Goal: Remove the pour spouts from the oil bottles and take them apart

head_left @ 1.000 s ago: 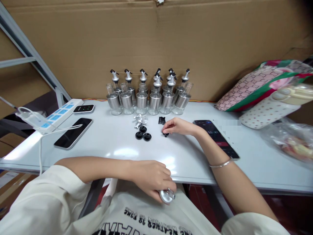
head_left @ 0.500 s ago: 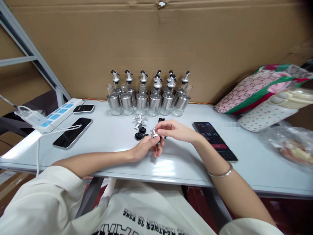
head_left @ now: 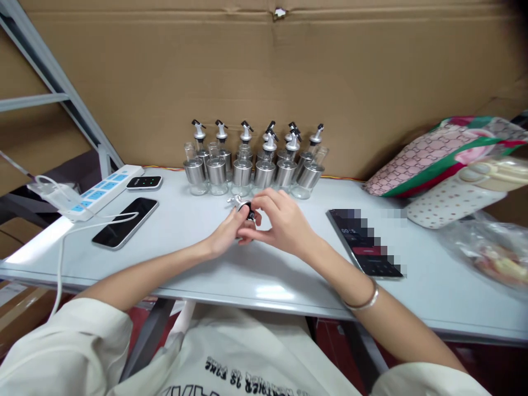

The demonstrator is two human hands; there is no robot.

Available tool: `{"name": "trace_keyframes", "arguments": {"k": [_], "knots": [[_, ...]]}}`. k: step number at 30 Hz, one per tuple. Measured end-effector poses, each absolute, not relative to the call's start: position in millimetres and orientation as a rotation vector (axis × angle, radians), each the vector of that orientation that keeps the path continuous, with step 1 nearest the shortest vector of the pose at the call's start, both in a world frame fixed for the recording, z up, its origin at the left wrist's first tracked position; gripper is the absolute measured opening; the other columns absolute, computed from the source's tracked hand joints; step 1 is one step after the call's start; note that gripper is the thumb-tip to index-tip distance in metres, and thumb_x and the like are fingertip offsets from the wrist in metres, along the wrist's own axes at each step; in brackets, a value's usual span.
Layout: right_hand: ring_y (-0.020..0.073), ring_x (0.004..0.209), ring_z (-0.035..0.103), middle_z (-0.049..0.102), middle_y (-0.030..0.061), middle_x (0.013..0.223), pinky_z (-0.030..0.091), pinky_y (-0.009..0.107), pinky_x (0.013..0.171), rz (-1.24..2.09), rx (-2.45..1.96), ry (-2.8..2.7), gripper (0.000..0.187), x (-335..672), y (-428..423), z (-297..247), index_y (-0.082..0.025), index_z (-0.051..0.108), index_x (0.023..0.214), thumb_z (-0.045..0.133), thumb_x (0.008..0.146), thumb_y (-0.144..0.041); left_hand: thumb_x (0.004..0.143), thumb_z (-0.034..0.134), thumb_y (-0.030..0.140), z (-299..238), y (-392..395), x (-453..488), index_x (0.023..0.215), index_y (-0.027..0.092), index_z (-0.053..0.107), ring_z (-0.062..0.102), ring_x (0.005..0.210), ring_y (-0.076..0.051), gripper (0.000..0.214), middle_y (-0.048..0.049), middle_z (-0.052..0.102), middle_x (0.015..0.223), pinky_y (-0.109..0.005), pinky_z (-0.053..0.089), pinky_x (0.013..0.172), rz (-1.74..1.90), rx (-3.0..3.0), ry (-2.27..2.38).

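Observation:
Over the middle of the white table (head_left: pixel 289 275) my two hands meet. My left hand (head_left: pixel 229 234) pinches a small silver and black bottle cap part (head_left: pixel 246 209), and my right hand (head_left: pixel 280 223) closes its fingers on the same piece from the right. Just behind them lie a few loose white spout parts (head_left: pixel 233 201). Several glass bottles with steel sleeves and pourer tops (head_left: pixel 253 162) stand in rows at the back against the cardboard wall. The small black parts seen before are hidden under my hands.
A phone on a white cable (head_left: pixel 125 222), a small black device (head_left: pixel 144 182) and a power strip (head_left: pixel 88 199) lie at the left. Another phone (head_left: pixel 365 242) lies right of my hands. Patterned bags (head_left: pixel 445 159) and a plastic bag (head_left: pixel 490 247) fill the right end.
My left hand rose from my lap with the silver cap and moved forward to the table's middle. My right hand left the black parts and joined it on the piece.

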State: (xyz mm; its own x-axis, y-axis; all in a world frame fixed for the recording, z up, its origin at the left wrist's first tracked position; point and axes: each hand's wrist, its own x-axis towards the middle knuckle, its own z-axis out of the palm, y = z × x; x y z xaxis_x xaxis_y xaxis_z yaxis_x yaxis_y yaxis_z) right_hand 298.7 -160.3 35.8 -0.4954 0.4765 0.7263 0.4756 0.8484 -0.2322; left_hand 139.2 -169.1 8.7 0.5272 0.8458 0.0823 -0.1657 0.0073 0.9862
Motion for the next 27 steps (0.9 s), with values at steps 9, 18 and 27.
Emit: {"name": "trace_keyframes", "arguments": {"k": [9, 18, 27], "knots": [[0.0173, 0.070, 0.051, 0.057, 0.0069, 0.080, 0.038, 0.029, 0.067, -0.129, -0.771, -2.201, 0.022, 286.7, -146.1, 32.2, -0.018, 0.051, 0.089, 0.036, 0.095, -0.032, 0.079, 0.031, 0.078, 10.8, -156.6, 127.9, 0.088, 0.017, 0.045, 0.047, 0.056, -0.012, 0.063, 0.0005, 0.051, 0.063, -0.025, 0.035, 0.053, 0.895, 1.551, 0.755], [0.0122, 0.051, 0.041, 0.046, 0.0018, 0.051, 0.026, 0.027, 0.055, 0.274, -1.226, -2.107, 0.053, 291.8, -151.0, 34.1, -0.019, 0.042, 0.054, 0.021, 0.094, -0.049, 0.092, 0.029, 0.059, 7.1, -147.2, 112.6, 0.085, 0.019, 0.050, 0.048, 0.067, -0.014, 0.046, -0.0022, 0.053, 0.078, -0.027, 0.039, 0.069, 1.118, 2.358, 1.009], [0.0077, 0.046, 0.038, 0.042, -0.0046, 0.050, 0.031, 0.023, 0.050, 0.876, -1.110, -1.784, 0.051, 285.7, -156.7, 34.4, -0.020, 0.043, 0.064, 0.042, 0.082, -0.067, 0.094, 0.026, 0.054, 18.6, -144.9, 112.5, 0.070, 0.019, 0.043, 0.043, 0.059, -0.012, 0.046, 0.0011, 0.045, 0.063, -0.024, 0.035, 0.061, 1.058, 2.329, 0.996]]}}
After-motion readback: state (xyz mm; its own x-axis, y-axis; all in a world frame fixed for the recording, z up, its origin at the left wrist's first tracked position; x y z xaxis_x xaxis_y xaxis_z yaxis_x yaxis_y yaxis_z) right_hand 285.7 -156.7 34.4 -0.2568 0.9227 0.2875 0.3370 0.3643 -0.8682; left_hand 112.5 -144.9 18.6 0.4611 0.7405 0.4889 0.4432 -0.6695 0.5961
